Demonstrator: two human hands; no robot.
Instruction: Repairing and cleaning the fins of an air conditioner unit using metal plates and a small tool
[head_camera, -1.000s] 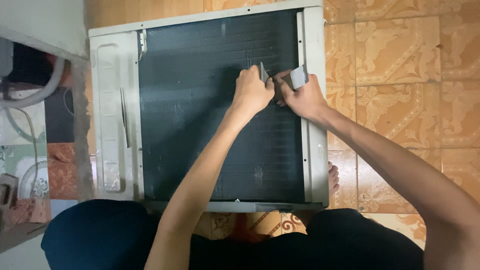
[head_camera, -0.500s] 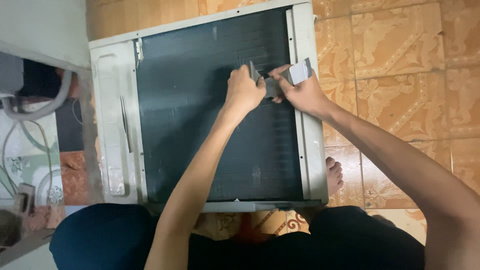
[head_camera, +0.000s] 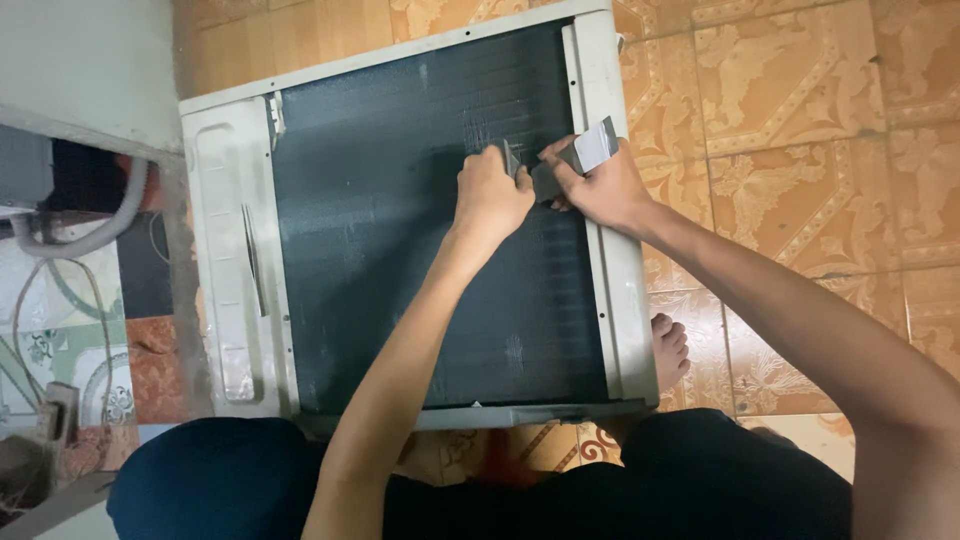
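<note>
A white air-conditioner unit (head_camera: 235, 300) lies flat on the tiled floor with its dark finned coil (head_camera: 400, 260) facing up. Both hands rest on the upper right part of the coil. My left hand (head_camera: 490, 195) is closed and presses a small metal blade (head_camera: 511, 157) against the fins. My right hand (head_camera: 598, 188) grips a grey comb-like tool (head_camera: 588, 150) whose dark end lies on the fins beside the left hand. A patch of bent, lighter fins (head_camera: 485, 135) shows just above the hands.
The unit's white frame edge (head_camera: 620, 300) runs under my right wrist. My bare foot (head_camera: 670, 350) sits beside that edge on the orange patterned tiles (head_camera: 800, 100). A grey hose and cables (head_camera: 80, 240) lie at the left. My dark-trousered knees (head_camera: 220, 480) touch the near edge.
The view has shifted a little. Both hands stay together on the same spot of the coil, with only small movements of the tools.
</note>
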